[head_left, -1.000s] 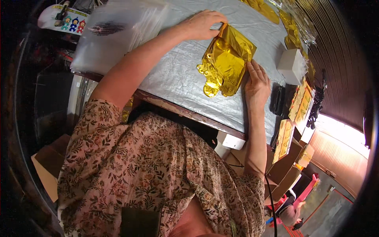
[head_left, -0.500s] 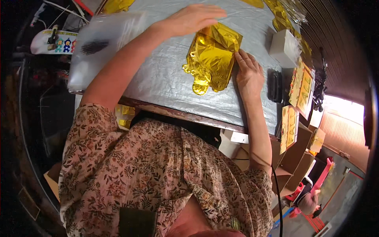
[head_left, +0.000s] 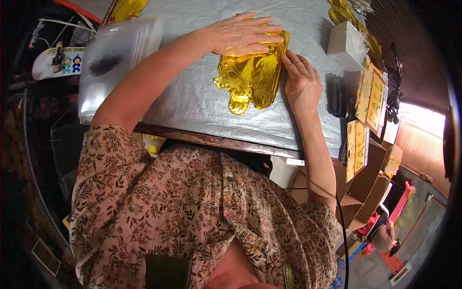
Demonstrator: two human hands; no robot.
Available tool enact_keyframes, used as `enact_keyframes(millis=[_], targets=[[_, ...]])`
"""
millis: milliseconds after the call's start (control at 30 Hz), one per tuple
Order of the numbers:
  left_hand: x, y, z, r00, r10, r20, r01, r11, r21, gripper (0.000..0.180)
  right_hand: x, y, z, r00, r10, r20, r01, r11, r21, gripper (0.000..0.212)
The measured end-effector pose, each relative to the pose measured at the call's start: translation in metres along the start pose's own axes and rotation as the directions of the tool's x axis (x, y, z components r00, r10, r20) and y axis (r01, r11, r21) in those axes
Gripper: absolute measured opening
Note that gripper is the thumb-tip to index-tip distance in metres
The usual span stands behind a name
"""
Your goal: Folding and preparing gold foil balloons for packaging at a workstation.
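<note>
The gold foil balloon (head_left: 250, 77) lies between the 2 hands, long axis running toward the person, left hand (head_left: 240, 36) pressed flat, open, on its far end, right hand (head_left: 302, 82) open against its right edge.

Bright, even light falls on the grey worktop (head_left: 202, 106); the gold foil (head_left: 250, 77) glares, the doorway (head_left: 418, 115) overexposes, and fisheye edges darken and bend.

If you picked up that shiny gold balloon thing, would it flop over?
Probably yes. The gold foil balloon lies flat and crinkled under the left hand, so it looks thin and floppy. It likely weighs very little. Its glossy skin may slide easily on the grey table cover.
</note>
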State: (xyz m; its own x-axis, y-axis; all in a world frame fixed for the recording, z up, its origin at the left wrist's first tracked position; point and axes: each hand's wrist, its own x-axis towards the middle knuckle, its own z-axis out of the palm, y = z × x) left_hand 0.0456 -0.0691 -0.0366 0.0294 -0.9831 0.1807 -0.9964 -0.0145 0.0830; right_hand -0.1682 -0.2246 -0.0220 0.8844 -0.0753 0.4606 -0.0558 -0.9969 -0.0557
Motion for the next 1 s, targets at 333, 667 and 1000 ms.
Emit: enact_keyframes(millis=[333, 667, 1000], targets=[[0.007, -0.046, -0.048, 0.983, 0.022, -0.184, -0.112, 0.863, -0.492, 0.037, 0.002, -0.003, -0.001, 0.999, -0.004, -0.032, 0.004, 1.0, -0.002, 0.037], [0.025, -0.045, -0.07, 0.886, 0.462, 0.037, -0.419, 0.833, -0.363, 0.035, 0.003, -0.005, -0.002, 0.999, -0.001, -0.034, 0.002, 1.0, 0.018, 0.039], [0.031, -0.044, -0.049, 0.954, 0.246, 0.173, -0.068, 0.737, -0.673, 0.028, 0.001, -0.007, -0.008, 1.0, 0.004, -0.016, -0.004, 1.0, -0.005, 0.037]])
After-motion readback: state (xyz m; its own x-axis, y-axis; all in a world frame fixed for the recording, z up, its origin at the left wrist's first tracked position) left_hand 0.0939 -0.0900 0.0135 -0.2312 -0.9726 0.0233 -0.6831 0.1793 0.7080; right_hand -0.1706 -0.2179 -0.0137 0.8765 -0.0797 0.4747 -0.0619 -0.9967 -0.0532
